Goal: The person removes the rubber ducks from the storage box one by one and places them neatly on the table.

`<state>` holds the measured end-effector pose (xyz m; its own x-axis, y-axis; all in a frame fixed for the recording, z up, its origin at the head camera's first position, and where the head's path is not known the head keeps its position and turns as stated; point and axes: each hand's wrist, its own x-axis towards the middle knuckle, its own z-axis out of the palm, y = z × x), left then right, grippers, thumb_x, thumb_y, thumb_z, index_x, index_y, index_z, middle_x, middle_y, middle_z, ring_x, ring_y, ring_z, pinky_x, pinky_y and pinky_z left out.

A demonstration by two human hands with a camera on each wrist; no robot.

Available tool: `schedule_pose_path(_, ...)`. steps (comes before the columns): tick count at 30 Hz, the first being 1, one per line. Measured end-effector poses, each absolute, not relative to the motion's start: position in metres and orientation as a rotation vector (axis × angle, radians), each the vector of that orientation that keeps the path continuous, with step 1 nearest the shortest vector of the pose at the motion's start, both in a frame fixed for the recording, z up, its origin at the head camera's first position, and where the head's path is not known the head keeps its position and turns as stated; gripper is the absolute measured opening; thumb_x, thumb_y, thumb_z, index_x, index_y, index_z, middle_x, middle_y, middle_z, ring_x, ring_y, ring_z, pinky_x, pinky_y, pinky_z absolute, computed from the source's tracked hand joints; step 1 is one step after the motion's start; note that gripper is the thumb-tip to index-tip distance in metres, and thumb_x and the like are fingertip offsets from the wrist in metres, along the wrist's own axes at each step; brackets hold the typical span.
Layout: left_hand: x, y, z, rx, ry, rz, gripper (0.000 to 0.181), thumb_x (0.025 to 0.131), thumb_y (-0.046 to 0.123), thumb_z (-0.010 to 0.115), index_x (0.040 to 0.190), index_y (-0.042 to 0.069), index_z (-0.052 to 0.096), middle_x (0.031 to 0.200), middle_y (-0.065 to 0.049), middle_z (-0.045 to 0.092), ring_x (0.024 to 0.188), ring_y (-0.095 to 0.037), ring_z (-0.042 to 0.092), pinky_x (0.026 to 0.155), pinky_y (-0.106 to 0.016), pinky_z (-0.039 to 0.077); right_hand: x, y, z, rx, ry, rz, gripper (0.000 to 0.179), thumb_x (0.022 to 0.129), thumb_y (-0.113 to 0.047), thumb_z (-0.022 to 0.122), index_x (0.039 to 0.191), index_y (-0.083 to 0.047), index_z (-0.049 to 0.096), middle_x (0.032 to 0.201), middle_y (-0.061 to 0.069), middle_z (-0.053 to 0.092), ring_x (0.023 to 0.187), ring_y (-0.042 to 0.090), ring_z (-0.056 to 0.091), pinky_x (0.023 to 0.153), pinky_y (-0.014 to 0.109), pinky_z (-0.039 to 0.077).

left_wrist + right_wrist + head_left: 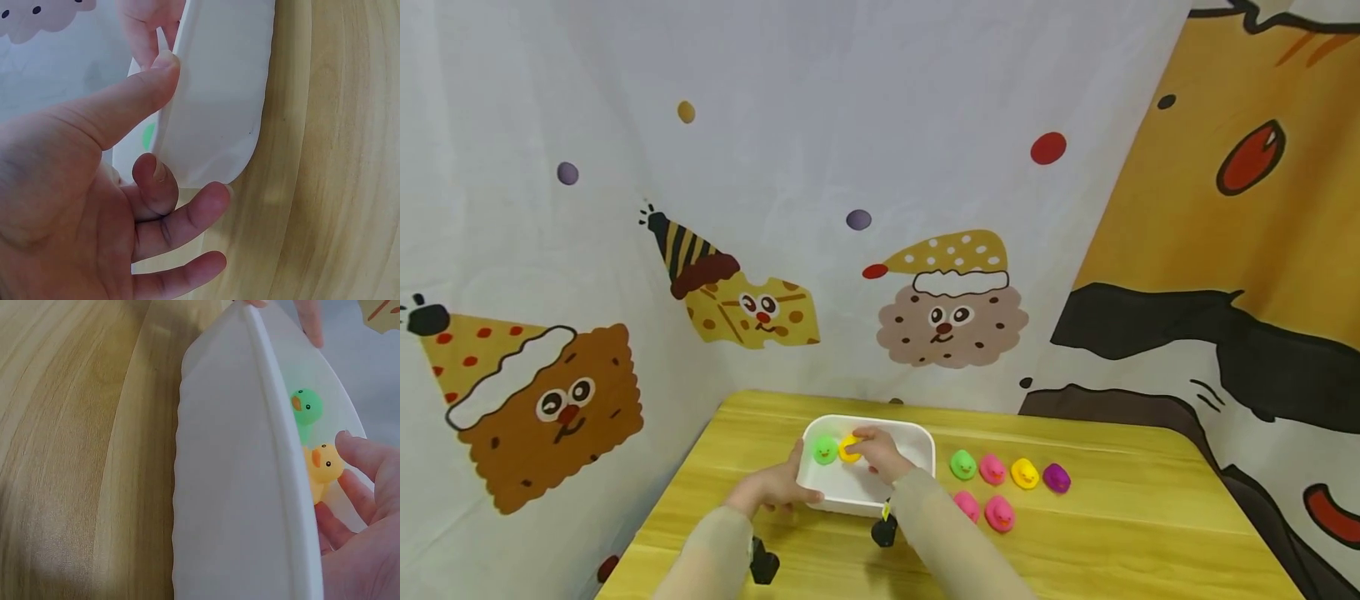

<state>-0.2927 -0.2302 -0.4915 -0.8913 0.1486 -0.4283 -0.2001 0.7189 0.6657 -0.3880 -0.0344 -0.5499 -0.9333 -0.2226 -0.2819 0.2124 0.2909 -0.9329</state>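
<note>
A white plastic bin (850, 505) stands on the wooden table. My left hand (775, 486) holds its left end, thumb on the front rim and a finger reaching along the left side; two other fingers extend free in the left wrist view. Inside the bin, my right hand (880, 454) has its thumb and fingers around a yellow rubber duck (326, 464). Beside that duck, toward the bin's left end, sits a green rubber duck (825, 450), upright and facing me.
Right of the bin, a green duck (962, 465), a pink duck (992, 469), a yellow duck (1025, 473) and a purple duck (1057, 478) form a row. Two more pink ducks (999, 514) lie in front, one partly behind my right sleeve. A printed cloth (850, 333) hangs behind the table.
</note>
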Motion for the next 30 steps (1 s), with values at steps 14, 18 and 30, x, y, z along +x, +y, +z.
schedule_pose_path(14,-0.2945,-0.2308,-0.4933,-0.02,2.47,1.023,0.116,0.084,0.036,0.077,0.153,0.002,-0.01,0.124,-0.025,0.05,0.067,-0.032,0.06,0.051,-0.032,0.036,-0.3826,-0.0417,-0.5472,-0.051,2.335,-1.661,0.04,0.082,-0.006,0.074,0.119,0.002,0.065,0.117,0.013,0.063,0.094,0.022,0.055,0.078,0.034,0.048)
schedule_pose_path(18,-0.2948,-0.2303,-0.495,-0.027,2.469,1.029,0.116,0.084,0.036,0.077,0.153,0.003,-0.01,0.128,-0.026,0.048,0.067,-0.032,0.06,0.052,-0.032,0.036,-0.3848,-0.0434,-0.5504,-0.041,2.335,-1.69,0.034,0.08,-0.001,0.074,0.113,0.004,0.066,0.108,0.012,0.065,0.094,0.023,0.058,0.086,0.039,0.049)
schedule_pose_path(30,-0.2932,-0.2289,-0.4915,-0.042,2.46,1.045,0.116,0.083,0.034,0.077,0.153,0.003,-0.01,0.13,-0.028,0.046,0.067,-0.031,0.059,0.053,-0.033,0.036,-0.3847,-0.0377,-0.5526,-0.095,2.379,-1.662,0.029,0.08,-0.002,0.075,0.108,0.003,0.068,0.103,0.011,0.065,0.091,0.022,0.059,0.083,0.037,0.051)
